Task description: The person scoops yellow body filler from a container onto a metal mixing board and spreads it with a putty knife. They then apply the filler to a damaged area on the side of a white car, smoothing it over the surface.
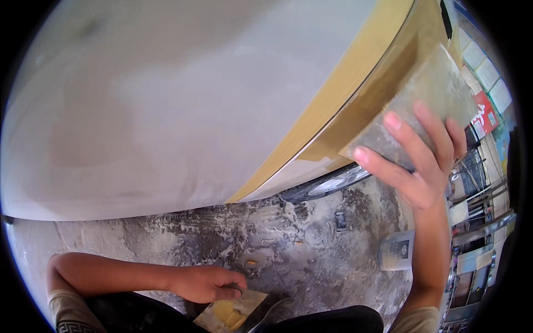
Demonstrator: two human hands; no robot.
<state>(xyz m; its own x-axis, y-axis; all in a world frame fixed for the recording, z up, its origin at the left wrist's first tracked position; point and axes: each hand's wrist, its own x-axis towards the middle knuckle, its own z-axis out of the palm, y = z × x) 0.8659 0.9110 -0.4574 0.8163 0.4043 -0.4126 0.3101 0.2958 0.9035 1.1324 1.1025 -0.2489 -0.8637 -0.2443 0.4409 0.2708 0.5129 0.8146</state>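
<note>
My right hand [425, 161] is raised at the right with its fingers spread over a wide, grey, flat putty spreader [438, 89]. The spreader lies against the car's side panel, where a smear of tan putty [388, 77] shows beside its edge. Low in front of me, my left hand [208, 282] is closed on the edge of a small flat mixing plate [250, 305]. A dab of yellow putty [227, 313] sits on that plate. A pale grey car panel [194, 111] fills the upper left, bordered by a tan strip [327, 94].
A car wheel [327, 186] shows beneath the panel. On the stained concrete floor [222, 238] stands a white bucket [395, 250], inside my right forearm. A red box [486, 114] and a cluttered metal rack [472, 266] are at the far right.
</note>
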